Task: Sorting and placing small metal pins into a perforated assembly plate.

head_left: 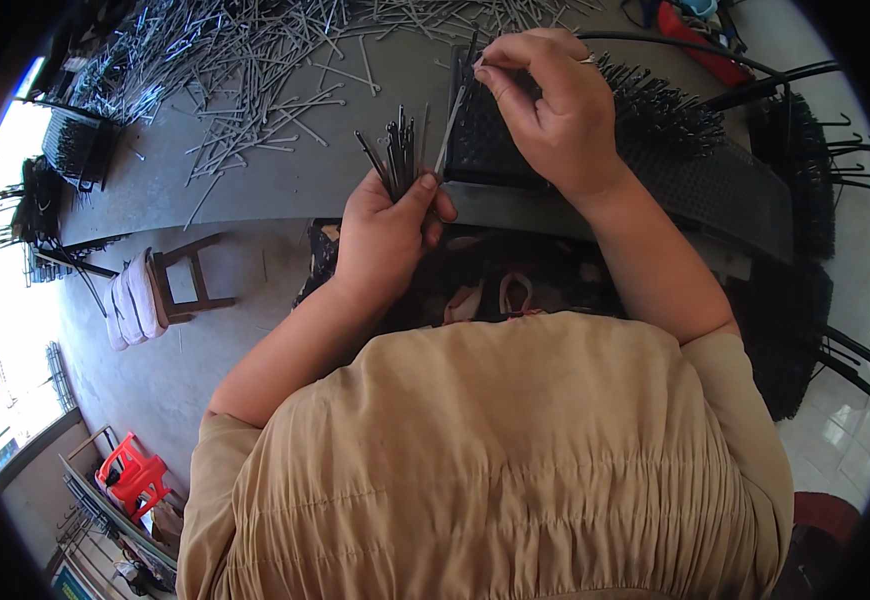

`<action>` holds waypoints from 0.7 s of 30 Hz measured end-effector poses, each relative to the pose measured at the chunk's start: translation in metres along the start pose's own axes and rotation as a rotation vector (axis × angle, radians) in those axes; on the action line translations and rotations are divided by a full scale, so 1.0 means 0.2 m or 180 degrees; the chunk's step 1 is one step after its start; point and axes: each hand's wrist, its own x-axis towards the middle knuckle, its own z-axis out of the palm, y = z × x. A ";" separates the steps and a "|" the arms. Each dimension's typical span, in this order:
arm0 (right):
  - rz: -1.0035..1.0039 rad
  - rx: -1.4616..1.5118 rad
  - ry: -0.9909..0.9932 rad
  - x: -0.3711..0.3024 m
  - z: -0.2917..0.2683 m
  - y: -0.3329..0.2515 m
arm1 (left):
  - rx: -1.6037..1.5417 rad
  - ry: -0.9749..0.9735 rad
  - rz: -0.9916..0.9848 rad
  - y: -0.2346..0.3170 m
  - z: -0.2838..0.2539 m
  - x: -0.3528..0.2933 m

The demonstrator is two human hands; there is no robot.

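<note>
A bundle of thin dark metal rods [402, 150] stands up out of my left hand [387, 215], whose fingers and thumb are wrapped round the lower ends. One paler grey rod [450, 130] leans out of the same hand toward the right. Above the left end of a black perforated rack [495, 150], my right hand [560, 110] pinches with thumb and forefinger. A thin dark rod end shows at those fingertips; most of it is hard to make out. Many short black rods [660, 105] stand packed in the rack beyond my right wrist.
Loose grey rods with looped ends [255, 70] lie heaped over the far left of the grey table [285, 195]. More filled black racks [80, 145] stand at its left edge. A wooden stool [190, 275] with a cloth and a red plastic chair [133, 475] are at left.
</note>
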 end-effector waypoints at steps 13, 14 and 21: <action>0.1377 0.1087 -0.0491 -0.08 -0.06 -0.11 | -0.0130 -0.0279 0.0455 -0.01 0.00 -0.02; 0.2299 0.2093 -0.0748 -0.07 -0.07 -0.13 | -0.0114 -0.0444 0.0573 -0.02 0.00 -0.03; 0.0622 0.0515 0.0249 -0.04 -0.07 -0.01 | 0.0037 -0.0228 0.0118 0.00 0.02 -0.02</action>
